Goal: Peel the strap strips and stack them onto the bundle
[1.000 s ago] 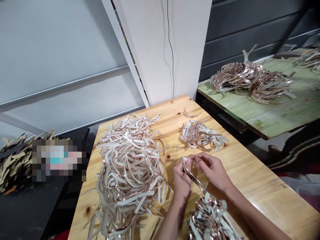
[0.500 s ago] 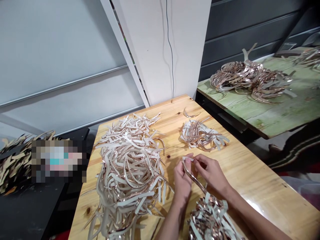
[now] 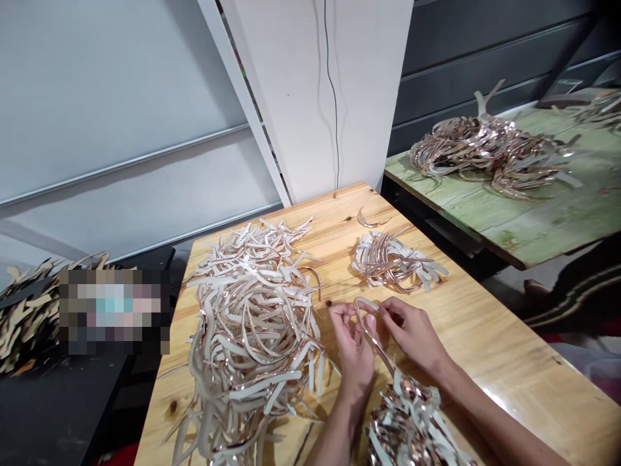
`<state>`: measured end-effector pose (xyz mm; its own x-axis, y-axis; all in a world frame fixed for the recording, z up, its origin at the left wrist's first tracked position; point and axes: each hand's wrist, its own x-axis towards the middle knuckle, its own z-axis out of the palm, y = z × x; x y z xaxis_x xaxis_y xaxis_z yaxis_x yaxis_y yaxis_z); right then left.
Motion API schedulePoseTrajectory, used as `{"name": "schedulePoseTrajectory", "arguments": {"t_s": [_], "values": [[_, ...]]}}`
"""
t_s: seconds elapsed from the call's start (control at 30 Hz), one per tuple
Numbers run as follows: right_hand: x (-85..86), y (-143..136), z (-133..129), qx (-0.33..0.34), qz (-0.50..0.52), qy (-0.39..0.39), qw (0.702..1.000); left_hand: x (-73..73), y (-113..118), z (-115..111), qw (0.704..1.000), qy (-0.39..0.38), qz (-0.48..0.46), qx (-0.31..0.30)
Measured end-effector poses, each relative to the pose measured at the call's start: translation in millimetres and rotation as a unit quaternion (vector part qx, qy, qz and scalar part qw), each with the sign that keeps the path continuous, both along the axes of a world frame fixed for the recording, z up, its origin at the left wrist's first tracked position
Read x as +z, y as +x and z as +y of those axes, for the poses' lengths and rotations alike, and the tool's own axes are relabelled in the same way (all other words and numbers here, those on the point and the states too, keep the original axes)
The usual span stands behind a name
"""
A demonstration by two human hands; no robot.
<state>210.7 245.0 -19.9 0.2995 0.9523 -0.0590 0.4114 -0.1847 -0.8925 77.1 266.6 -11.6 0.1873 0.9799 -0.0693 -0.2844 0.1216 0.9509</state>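
Observation:
A thin shiny rose-gold strip (image 3: 383, 356) with a whitish back runs up from the heap of strips (image 3: 410, 421) at the table's near edge and bends over at its top. My left hand (image 3: 353, 343) has its fingers curled around this strip, with the thumb beside it. At the strip's whitish end, my right hand (image 3: 412, 329) pinches with thumb and forefinger. Left of my hands lies a large pile of similar strips (image 3: 257, 323), tangled together. Beyond them sits a smaller bundle of strips (image 3: 391, 262).
The wooden table (image 3: 485, 349) stands against a white pillar (image 3: 310, 97). One loose curved strip (image 3: 371, 221) lies near its far edge. To the right, a green table (image 3: 543, 236) bears another strip heap (image 3: 490, 155). A black table (image 3: 53, 408) with beige scraps (image 3: 24, 304) is at left.
The fingers of my left hand have loosened and spread a little around the strip. My right hand has shifted slightly right, drawing the strip's end away from the left hand.

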Motion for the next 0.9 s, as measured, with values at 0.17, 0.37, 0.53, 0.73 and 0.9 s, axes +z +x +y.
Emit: {"name": "schedulePoseTrajectory", "arguments": {"t_s": [0.17, 0.37, 0.53, 0.73, 0.9], "values": [[-0.8, 1.1, -1.1, -0.003, 0.001, 0.001, 1.0, -2.8, 0.2, 4.9, 0.996, 0.0, -0.081, -0.038], [2.6, -1.1, -2.1, 0.009, 0.025, 0.03, 0.999, -7.4, -0.6, 11.0, 0.999, -0.013, -0.05, 0.003], [9.4, -5.2, -4.7, 0.035, 0.044, 0.059, 0.997, -1.6, -1.5, 8.8, 0.994, 0.044, 0.092, -0.03], [11.2, -5.6, -6.0, 0.058, 0.054, 0.077, 0.994, -8.0, 0.5, 8.0, 0.992, 0.048, 0.108, -0.053], [12.4, -4.1, -9.0, 0.086, 0.058, 0.093, 0.99, -5.0, -1.3, 7.4, 0.987, 0.042, 0.117, -0.101]]}}
